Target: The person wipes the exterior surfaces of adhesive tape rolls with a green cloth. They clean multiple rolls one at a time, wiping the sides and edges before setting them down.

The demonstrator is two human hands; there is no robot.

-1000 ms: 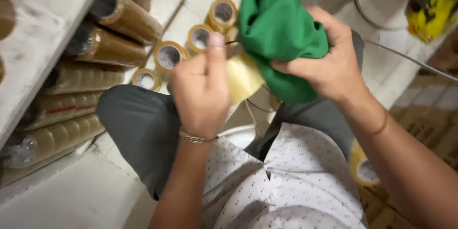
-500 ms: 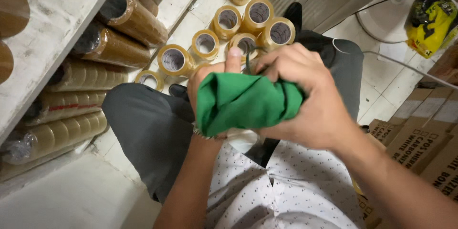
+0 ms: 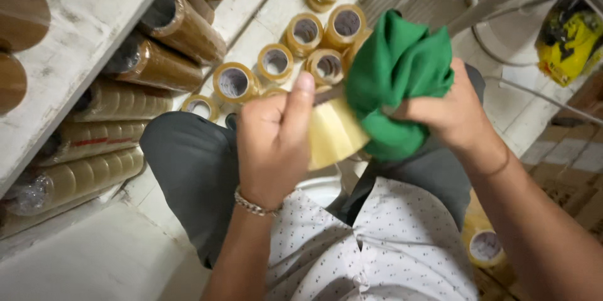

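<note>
My left hand grips a pale yellow roll of tape in front of my chest, thumb raised along its side. My right hand is closed on a bunched green cloth, which presses against the right side of the roll. Both hands hover over my lap, above grey trousers and a white dotted shirt. Part of the roll is hidden behind my left hand and the cloth.
Several tape rolls stand on the tiled floor ahead of my knees. Long wrapped stacks of tape lie under a white shelf at left. A yellow bag, a cable and cardboard boxes lie at right. Another roll sits beside my right hip.
The green cloth has swung from over the roll and my left hand up to the right, uncovering the yellow roll. My right hand moved right and up with it.
</note>
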